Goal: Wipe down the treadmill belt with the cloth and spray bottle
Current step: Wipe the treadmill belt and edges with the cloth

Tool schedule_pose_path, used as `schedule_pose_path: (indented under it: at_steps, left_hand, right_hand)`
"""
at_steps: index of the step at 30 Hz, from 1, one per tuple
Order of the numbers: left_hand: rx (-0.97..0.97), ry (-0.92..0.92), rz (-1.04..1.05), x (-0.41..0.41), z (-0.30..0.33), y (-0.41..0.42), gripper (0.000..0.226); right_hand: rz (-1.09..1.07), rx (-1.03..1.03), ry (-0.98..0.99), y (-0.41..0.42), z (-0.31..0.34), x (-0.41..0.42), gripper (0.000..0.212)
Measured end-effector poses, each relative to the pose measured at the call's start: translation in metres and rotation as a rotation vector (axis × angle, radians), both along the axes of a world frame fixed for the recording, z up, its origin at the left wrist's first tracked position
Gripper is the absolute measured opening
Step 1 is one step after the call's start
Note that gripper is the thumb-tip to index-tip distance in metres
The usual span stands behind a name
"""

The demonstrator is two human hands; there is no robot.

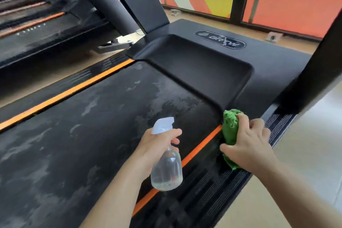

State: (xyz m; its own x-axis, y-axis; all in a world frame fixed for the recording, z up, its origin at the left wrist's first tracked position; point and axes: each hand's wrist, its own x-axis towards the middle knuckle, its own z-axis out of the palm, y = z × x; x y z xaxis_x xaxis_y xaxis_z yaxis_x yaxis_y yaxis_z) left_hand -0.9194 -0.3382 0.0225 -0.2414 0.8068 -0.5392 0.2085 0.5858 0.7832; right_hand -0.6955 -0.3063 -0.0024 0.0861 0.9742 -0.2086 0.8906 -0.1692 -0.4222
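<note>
Left hand [155,146] had its fingers wrapped round a clear spray bottle [166,170] over the streaky treadmill belt [83,135]. Right hand [248,146] gripped a green cloth [230,129], pressed on the orange-striped side rail [203,187].

Two bare forearms enter from the lower edge of the frame, one at lower centre and one at lower right; no sleeve shows on either, and the arms are uncovered as far as the picture reaches; the left hand [157,146] and the right hand [248,146] wear no gloves; no watch, band or bracelet sits at either wrist; no ring shows on the visible fingers; the fingernails look short and unpainted.
</note>
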Motion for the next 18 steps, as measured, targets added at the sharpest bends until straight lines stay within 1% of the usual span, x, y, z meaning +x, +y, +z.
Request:
schedule_pose_path:
  at_steps: [1,3,5,7,9,11,15,18]
  left_hand:
    - [-0.013,-0.006,-0.010,-0.003,-0.002,-0.002,0.022]
    - [-0.034,-0.019,-0.014,-0.007,-0.006,-0.006,0.023]
    - [-0.049,-0.035,-0.018,-0.009,-0.006,-0.011,0.025]
    - [-0.048,-0.021,-0.021,-0.008,-0.005,-0.015,0.028]
    - [-0.036,-0.017,0.003,-0.008,-0.005,-0.016,0.035]
    - [-0.031,-0.046,0.064,-0.008,-0.006,-0.014,0.037]
    - [0.012,-0.093,0.135,-0.007,-0.005,-0.008,0.033]
    - [0.042,-0.103,0.120,-0.007,-0.005,-0.007,0.026]
  right_hand:
    - [0.034,-0.007,-0.075,0.000,-0.005,-0.003,0.078]
    - [0.055,0.043,-0.161,0.000,-0.011,-0.005,0.072]
    - [0.062,0.105,-0.223,0.002,-0.016,-0.005,0.069]
    - [0.060,0.136,-0.260,0.003,-0.020,-0.005,0.071]
    - [0.056,0.151,-0.277,0.001,-0.025,-0.007,0.075]
    - [0.048,0.169,-0.278,0.001,-0.027,-0.008,0.075]
    - [0.038,0.189,-0.257,0.003,-0.028,-0.009,0.063]
    - [0.036,0.201,-0.248,0.003,-0.030,-0.009,0.058]
